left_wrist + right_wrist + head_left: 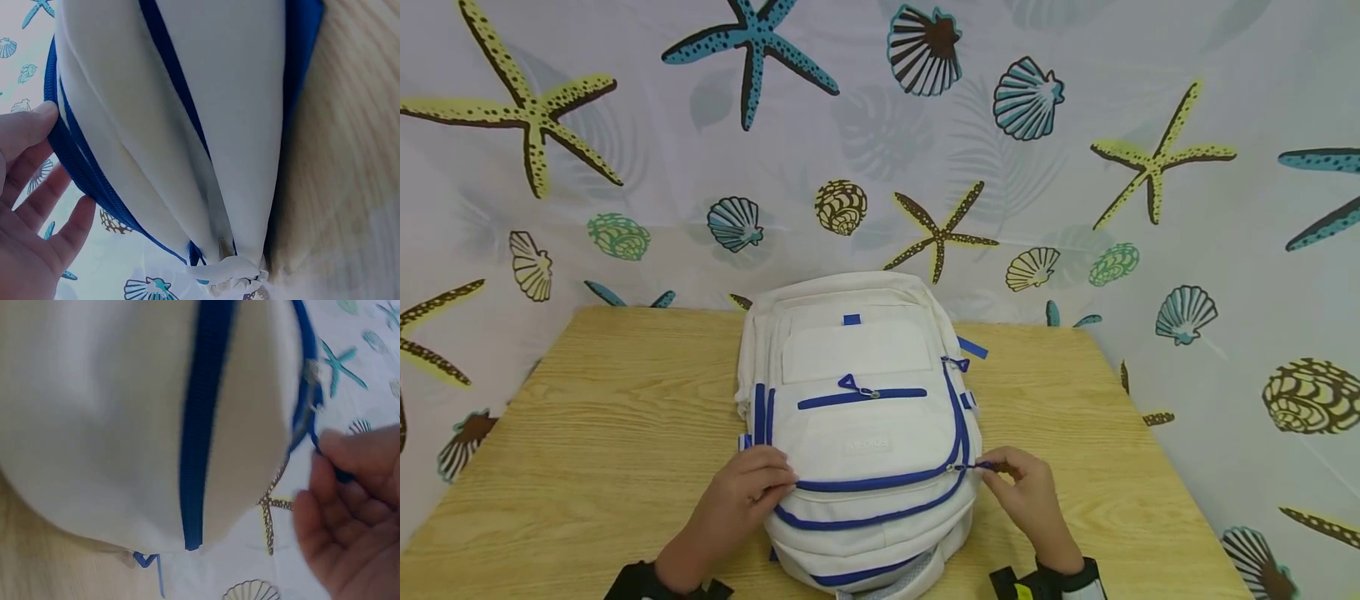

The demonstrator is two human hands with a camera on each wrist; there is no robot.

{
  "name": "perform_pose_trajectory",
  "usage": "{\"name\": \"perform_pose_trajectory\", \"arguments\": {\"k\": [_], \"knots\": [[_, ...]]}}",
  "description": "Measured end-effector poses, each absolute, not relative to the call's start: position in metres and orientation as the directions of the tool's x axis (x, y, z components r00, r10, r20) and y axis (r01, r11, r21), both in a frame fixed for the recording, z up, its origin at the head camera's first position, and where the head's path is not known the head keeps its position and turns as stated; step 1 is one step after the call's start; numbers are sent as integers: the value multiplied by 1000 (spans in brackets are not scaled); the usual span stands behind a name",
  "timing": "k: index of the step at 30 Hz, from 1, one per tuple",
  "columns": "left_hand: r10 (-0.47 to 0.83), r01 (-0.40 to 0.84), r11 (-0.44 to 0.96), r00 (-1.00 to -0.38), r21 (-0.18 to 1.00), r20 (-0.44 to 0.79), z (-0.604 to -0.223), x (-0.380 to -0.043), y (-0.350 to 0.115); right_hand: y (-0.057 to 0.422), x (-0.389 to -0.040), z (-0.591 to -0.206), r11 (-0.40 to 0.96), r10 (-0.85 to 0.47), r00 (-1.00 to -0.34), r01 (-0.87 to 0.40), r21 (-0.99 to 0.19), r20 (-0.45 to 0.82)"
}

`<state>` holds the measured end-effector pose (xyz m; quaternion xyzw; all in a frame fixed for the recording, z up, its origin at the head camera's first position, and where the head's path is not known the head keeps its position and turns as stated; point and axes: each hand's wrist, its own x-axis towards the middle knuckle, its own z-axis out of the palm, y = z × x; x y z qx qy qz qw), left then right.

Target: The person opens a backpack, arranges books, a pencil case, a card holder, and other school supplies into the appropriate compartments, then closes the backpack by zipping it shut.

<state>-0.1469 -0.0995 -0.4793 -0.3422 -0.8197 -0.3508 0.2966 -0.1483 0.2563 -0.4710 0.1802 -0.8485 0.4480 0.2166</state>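
Note:
A white backpack with blue zippers lies on its back, its top handle side towards the far edge. At its lower left corner my left hand pinches the blue-trimmed edge of the front pocket; the left wrist view has thumb and fingers along that zipper edge. On the other side, my right hand pinches the blue zipper pull between thumb and index finger. The metal slider sits at the pocket's right corner, with the pull's cord running from it into my fingers.
The backpack rests on a wooden table. A second zipper pull hangs at the upper right side, and another lies on the small front zipper. Behind the table hangs a cloth printed with shells and starfish.

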Motion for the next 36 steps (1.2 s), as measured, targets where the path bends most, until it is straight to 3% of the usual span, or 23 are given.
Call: {"name": "perform_pose_trajectory", "arguments": {"k": [3,6,9,11,14,25,36], "knots": [[317,649,602,-729,466,606,-478,-148,-103,266,-154,-472,354,-120,-943,-333,-874,311],[259,443,664,-892,603,370,-474,-151,-105,275,-162,-474,294,-151,-969,-233,-927,196],[235,247,663,-965,707,116,-472,-154,-105,280,-169,-476,284,-183,-969,-214,-935,166],[248,182,660,-969,729,17,-472,-155,-104,282,-173,-478,276,-208,-965,-217,-936,163],[264,157,666,-964,729,-33,-475,-157,-103,283,-179,-481,260,-247,-954,-236,-936,172],[289,240,674,-956,699,49,-480,-158,-106,288,-195,-482,240,-174,-968,-221,-945,182],[305,275,668,-949,692,83,-480,-158,-106,285,-218,-478,336,-112,-985,-163,-928,133]]}}
